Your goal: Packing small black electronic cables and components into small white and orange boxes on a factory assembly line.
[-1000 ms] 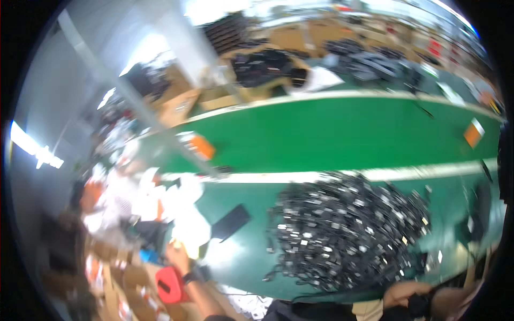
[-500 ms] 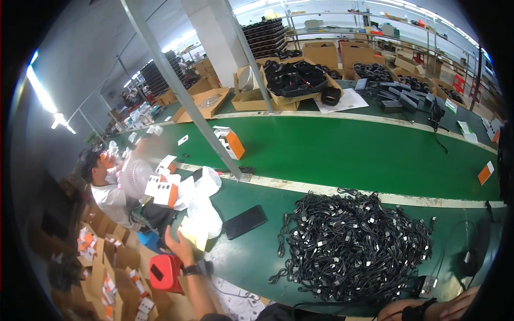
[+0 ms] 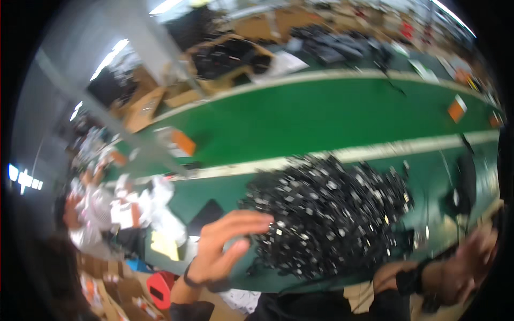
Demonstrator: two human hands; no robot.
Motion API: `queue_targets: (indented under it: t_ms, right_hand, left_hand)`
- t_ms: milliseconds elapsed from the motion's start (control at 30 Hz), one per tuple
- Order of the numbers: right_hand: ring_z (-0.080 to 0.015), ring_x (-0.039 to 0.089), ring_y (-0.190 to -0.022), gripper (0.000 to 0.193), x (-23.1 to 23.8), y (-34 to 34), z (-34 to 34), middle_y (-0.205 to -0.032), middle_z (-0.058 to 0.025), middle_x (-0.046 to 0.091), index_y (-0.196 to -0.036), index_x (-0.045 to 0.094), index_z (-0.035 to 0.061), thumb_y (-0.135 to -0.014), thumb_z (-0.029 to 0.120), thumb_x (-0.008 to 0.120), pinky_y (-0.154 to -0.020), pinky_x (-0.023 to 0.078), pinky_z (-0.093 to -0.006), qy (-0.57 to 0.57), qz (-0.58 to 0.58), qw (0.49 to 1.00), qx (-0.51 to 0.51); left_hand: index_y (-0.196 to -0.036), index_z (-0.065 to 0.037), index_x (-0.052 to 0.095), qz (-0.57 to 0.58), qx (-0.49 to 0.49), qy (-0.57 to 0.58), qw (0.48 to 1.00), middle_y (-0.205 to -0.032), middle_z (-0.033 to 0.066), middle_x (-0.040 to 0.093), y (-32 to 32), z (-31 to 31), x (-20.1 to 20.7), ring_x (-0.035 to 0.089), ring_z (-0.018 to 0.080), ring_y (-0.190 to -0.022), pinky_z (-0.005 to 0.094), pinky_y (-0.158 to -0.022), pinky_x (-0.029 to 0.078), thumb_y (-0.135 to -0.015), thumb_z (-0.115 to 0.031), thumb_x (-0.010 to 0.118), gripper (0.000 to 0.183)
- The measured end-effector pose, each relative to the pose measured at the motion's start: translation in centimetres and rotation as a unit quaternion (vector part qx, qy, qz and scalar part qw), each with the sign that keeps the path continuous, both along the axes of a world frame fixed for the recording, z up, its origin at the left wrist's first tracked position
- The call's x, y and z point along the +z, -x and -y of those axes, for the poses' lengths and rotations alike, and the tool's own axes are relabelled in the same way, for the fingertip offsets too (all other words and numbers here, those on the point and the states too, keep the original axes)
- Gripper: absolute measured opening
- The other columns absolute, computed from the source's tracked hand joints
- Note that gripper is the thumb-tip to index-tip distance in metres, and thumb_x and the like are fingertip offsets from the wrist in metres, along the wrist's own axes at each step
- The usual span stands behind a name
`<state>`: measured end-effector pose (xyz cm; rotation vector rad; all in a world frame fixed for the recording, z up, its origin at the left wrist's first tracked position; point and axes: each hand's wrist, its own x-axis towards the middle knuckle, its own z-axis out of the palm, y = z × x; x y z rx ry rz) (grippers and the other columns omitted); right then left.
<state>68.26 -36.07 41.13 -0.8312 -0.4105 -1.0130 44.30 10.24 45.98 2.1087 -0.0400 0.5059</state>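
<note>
Past a green conveyor belt [image 3: 321,117], cardboard cartons [image 3: 297,24] crowd the back of the workshop under strip lights. On the dark green worktable [image 3: 214,187] this side, a heap of black cables [image 3: 332,219] lies before the person, seemingly central so either hand can reach. Fingers loosely extended and thumb apart, the empty left hand [image 3: 215,250] hovers by the heap's left edge; the right hand [image 3: 471,265], off right, is too blurred to read its grip. White plastic bags [image 3: 166,216] sit leftward, perhaps keeping them clear of the cables.
</note>
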Motion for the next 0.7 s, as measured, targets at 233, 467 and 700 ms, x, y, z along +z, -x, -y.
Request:
queue_targets:
  t_ms: [233,467,700]
  right_hand:
    - [-0.064,0.035,-0.152,0.107,5.8,-1.3,-7.4,-0.17,-0.0376,0.031,-0.158,0.037,-0.019,-0.088,0.051,0.079,-0.124,0.033,-0.07,0.403,0.248,0.834,0.285]
    - [-0.062,0.037,-0.151,0.103,6.6,-1.7,-9.1,-0.168,-0.0362,0.034,-0.156,0.039,-0.0176,-0.088,0.048,0.079,-0.123,0.034,-0.0684,0.425,0.269,0.835,0.223]
    - [-0.0601,0.039,-0.149,0.099,13.3,-2.3,-15.0,-0.166,-0.0347,0.037,-0.155,0.042,-0.0162,-0.088,0.046,0.08,-0.122,0.035,-0.0667,0.286,0.31,0.907,-0.018]
  left_hand:
    - [-0.126,0.0,0.077,-0.001,-0.339,0.265,0.903,-0.133,0.0259,0.073,-2.6,4.2,2.8,0.075,0.0431,-0.116,0.0541,-0.1,0.058,-0.101,-0.022,0.069,0.034]
    - [-0.127,0.0,0.076,0.028,-0.321,0.213,0.922,-0.133,0.0253,0.073,-2.6,-1.3,3.1,0.074,0.042,-0.118,0.0534,-0.101,0.058,-0.102,-0.023,0.068,0.035]
    - [-0.128,0.0,0.075,0.026,-0.409,-0.053,0.911,-0.134,0.0247,0.072,-11.2,-10.8,25.9,0.073,0.0409,-0.12,0.0526,-0.102,0.057,-0.102,-0.023,0.068,0.036]
